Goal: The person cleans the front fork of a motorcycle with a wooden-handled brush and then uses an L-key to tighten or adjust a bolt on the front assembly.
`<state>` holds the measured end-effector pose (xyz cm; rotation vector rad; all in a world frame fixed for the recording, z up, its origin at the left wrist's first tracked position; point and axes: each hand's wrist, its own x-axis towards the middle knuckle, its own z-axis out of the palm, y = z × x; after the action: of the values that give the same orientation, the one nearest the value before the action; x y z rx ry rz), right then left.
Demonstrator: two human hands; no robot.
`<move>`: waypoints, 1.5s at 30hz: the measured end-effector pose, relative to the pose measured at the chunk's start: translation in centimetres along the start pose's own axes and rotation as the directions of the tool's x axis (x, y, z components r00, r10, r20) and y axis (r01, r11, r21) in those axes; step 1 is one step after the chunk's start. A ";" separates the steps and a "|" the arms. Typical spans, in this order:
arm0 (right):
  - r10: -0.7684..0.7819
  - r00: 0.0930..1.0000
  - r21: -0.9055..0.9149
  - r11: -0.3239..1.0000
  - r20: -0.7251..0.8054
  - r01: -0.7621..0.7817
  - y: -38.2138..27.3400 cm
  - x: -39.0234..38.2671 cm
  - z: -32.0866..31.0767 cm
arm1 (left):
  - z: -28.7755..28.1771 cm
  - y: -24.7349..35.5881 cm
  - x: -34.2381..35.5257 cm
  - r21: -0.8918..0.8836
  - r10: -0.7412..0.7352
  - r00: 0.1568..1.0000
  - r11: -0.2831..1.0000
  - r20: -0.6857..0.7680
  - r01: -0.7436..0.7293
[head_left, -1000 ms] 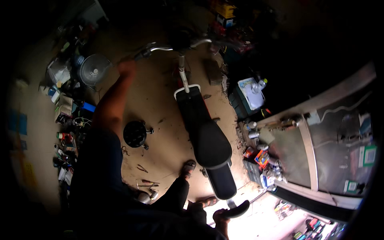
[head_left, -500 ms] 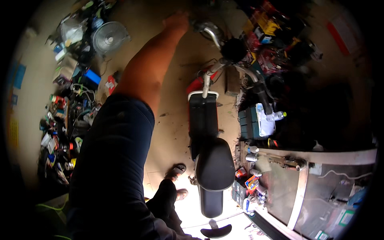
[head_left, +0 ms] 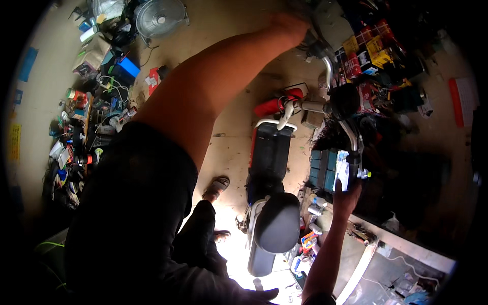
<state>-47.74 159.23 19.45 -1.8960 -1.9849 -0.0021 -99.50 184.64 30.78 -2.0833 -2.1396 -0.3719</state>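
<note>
An electric bike with a black seat (head_left: 276, 223), a black footboard (head_left: 269, 155) and curved silver handlebars (head_left: 351, 132) stands below me. My left arm stretches across to the far handlebar end, where my left hand (head_left: 292, 28) is closed round the grip, its fingertips partly in shadow. My right hand (head_left: 346, 198) is at the near end of the right handlebar, around its black grip, thumb toward the bike; some fingers are hidden. My sandalled foot (head_left: 216, 187) is on the floor left of the bike.
Piled tools, bottles and bags (head_left: 109, 117) line the left, beside a grey fan (head_left: 160, 18). Boxes (head_left: 376, 51) crowd the upper right. A teal case (head_left: 321, 170) and a glass-topped counter (head_left: 396, 254) flank the bike's right. A red object (head_left: 269, 104) lies beyond the footboard.
The handlebars have swung rightward with my left hand, which moved up and right. My right hand has moved from behind the seat up to the right handlebar.
</note>
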 end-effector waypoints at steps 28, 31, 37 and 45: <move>-0.055 0.950 -0.260 0.955 0.309 0.140 1.6 1.2 -5.5 | -11.7 2.1 -47.6 0.023 -0.235 0.972 0.972 -0.001 0.235; -0.104 0.962 -0.253 0.952 0.252 0.169 2.7 -1.3 -7.0 | -13.3 5.5 -55.9 -0.021 -0.259 0.961 0.965 0.099 0.263; -0.280 0.952 -0.285 0.909 0.120 0.303 5.1 -6.1 -11.7 | -16.3 16.6 -72.1 -0.105 -0.223 0.941 0.961 0.253 0.255; -0.175 0.957 -0.403 0.878 0.232 0.258 7.4 -12.8 -18.2 | -18.3 24.7 -82.5 -0.530 -0.035 0.864 0.777 0.502 0.339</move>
<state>-35.48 142.65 30.72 -1.9714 -2.4868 -0.3663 -73.28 100.65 28.64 -2.4824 -2.8365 -0.7316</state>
